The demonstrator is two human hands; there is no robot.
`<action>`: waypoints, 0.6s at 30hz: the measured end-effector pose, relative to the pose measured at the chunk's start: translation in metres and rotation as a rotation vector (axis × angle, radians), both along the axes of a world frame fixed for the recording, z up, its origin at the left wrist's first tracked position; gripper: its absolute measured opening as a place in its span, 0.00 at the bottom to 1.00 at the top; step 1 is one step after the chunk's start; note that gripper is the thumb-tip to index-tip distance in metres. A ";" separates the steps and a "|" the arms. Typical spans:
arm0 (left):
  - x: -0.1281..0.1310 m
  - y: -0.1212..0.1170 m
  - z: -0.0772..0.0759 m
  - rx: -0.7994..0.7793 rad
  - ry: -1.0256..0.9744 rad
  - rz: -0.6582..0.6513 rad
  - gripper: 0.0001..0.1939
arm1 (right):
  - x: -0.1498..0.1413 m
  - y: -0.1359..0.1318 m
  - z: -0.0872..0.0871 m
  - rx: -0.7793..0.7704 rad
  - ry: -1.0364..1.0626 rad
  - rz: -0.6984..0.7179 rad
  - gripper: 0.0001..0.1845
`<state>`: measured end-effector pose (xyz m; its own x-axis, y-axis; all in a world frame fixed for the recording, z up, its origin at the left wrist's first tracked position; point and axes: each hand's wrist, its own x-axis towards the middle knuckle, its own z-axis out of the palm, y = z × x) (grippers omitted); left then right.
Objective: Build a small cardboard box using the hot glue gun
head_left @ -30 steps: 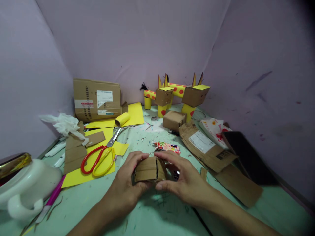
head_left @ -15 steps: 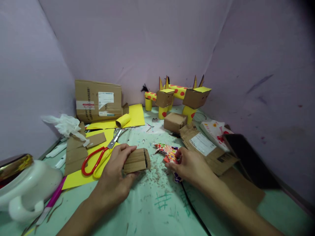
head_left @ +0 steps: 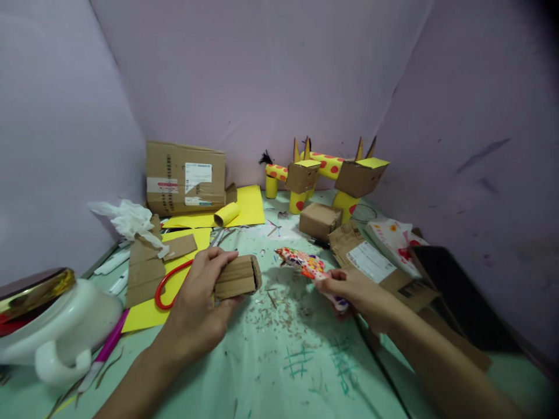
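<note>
My left hand [head_left: 198, 299] is closed around a small brown cardboard box [head_left: 234, 278], thumb below and fingers over its far side. The box's right end faces the middle of the table, with a dark gap along the edge. In my right hand [head_left: 349, 291] is a hot glue gun [head_left: 311, 266] with a bright flower-patterned covering, held above the table. Its nozzle points left, towards the box but apart from it. A black cord [head_left: 379, 364] trails from its handle. Red-handled scissors [head_left: 165, 288] lie beside my left hand, partly hidden by it.
Two yellow, red-spotted animal figures [head_left: 301, 180] [head_left: 356, 177] stand at the back, near a small closed box [head_left: 320, 220]. Flattened cardboard [head_left: 371, 259] and a dark phone [head_left: 458, 297] lie right. A large carton [head_left: 187, 180], yellow tube [head_left: 227, 214] and white mug [head_left: 82, 326] are left.
My right hand has gripped the glue gun and raised it off the table, turning it. The box in my left hand has tilted slightly. The whole view has shifted a little.
</note>
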<state>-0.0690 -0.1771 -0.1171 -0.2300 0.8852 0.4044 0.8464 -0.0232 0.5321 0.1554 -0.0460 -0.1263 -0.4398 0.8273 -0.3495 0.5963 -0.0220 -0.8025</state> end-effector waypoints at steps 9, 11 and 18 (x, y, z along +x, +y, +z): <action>-0.005 0.005 0.006 -0.205 -0.313 -0.059 0.24 | 0.005 -0.018 0.012 -0.478 0.801 0.015 0.17; -0.005 0.006 0.006 -0.212 -0.310 -0.056 0.24 | 0.008 -0.019 0.009 -0.429 0.773 0.072 0.22; -0.005 0.007 0.005 -0.228 -0.278 -0.047 0.25 | 0.013 -0.025 0.009 -0.130 0.553 0.238 0.12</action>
<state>-0.0744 -0.1701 -0.1120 -0.2600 0.9577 0.1231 0.6693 0.0869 0.7379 0.1685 -0.0712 -0.1171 -0.7524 0.6499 -0.1077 0.0926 -0.0576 -0.9940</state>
